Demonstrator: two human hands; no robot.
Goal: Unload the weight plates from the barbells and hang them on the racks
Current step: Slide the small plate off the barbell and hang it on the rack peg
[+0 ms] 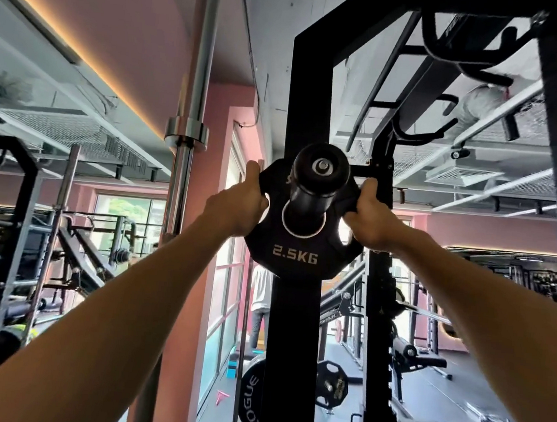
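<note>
- Weight plate [295, 246]: black, marked 2.5KG, raised at arm's length against the black rack upright [286, 347].
- Storage peg [317, 180]: black, passes through the plate's centre hole; the plate sits on it.
- Left hand [240, 203]: fingers curled round the plate's left edge.
- Right hand [370, 216]: fingers curled round the plate's right edge.
- Upright barbell [182, 174]: chrome, stands left of the rack.
- ROGUE plate [251, 395]: low on the rack.

Pink walls [145, 28], warm light strip [81, 59] along ceiling edge; daylight through tall windows [123, 216] (greenery outside); dark floor [477, 393].
</note>
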